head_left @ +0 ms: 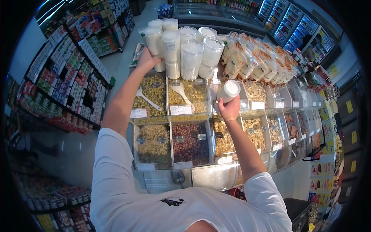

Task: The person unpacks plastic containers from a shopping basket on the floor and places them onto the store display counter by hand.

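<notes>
Both hands are occupied: the left hand [148, 60] curls around a column of clear plastic jars with white contents [154, 40] at the far left corner of the clear-sided bin counter [212, 176], thumb in front, fingers mostly hidden. Beside it, similar two-high jar stacks [192, 58] crowd the far edge. Over the counter's middle, the right hand [231, 108] grips a single white-topped cylindrical jar [228, 91], left of clear bags with orange-brown print [253, 58]. Best, I judge, to steady the column low, near its joint, and keep the single jar upright, clear of neighbouring stacks.
</notes>
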A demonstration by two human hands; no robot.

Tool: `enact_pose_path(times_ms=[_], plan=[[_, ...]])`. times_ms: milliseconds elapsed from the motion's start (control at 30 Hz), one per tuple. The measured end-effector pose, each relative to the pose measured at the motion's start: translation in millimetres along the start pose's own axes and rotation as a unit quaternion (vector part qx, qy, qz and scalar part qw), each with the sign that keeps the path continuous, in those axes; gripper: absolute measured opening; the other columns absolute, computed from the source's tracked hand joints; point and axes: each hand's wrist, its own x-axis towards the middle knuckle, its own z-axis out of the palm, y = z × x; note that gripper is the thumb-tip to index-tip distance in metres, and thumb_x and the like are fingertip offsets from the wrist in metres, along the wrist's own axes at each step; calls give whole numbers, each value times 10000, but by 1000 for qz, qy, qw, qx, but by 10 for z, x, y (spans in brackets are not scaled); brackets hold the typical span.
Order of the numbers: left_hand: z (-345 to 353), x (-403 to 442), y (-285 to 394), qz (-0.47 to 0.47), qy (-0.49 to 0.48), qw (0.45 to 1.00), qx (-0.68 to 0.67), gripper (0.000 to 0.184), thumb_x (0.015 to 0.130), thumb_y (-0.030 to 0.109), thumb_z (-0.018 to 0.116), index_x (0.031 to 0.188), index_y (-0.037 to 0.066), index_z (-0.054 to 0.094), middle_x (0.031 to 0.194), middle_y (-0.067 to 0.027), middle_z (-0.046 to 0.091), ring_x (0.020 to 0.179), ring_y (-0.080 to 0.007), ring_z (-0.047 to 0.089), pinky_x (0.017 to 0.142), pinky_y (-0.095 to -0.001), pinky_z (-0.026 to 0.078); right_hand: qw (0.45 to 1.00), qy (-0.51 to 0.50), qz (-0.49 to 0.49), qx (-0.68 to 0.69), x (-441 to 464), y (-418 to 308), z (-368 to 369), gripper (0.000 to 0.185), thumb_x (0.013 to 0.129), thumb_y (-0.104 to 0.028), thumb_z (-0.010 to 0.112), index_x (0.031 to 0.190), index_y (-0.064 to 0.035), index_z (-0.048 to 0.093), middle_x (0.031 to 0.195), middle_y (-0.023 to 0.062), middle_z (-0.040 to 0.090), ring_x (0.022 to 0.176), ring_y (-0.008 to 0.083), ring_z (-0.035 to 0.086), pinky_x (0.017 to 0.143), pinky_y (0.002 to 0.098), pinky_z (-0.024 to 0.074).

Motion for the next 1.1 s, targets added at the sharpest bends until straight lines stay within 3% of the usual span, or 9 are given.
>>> enact_pose_path(times_ms=[200,533,833,1100], plan=[[36,-128,27,-63,14,998,8,781,715,255,888,1295,-35,453,1266,-211,620,1169,-314,630,988,-403,513,1000,-7,12,11,25,-54,-41,738,723,-338,777,1266,34,443,1164,246,570,1113,437,549,961,477,460],[105,-142,-32,-56,20,998,13,640,735,226,877,1233,-20,558,1204,-170,682,1106,-299,665,949,-395,531,1000,-4,4,8,13,-30,-30,764,727,-334,772,1298,33,420,1182,247,562,1117,441,546,963,480,458],[195,-65,-233,-50,38,998,-16,686,741,208,876,1272,-30,513,1224,-182,662,1111,-293,660,953,-393,527,1000,-4,-7,9,2,-6,-23,781,734,-338,770,1320,23,401,1195,248,554,1129,443,538,964,488,454],[384,-59,-646,-5,9,988,-156,762,760,169,844,1351,-56,420,1242,-207,618,1131,-285,633,953,-386,525,1000,-1,-12,11,-7,2,-14,789,736,-340,775,1332,13,397,1213,243,550,1142,440,536,970,487,455]])
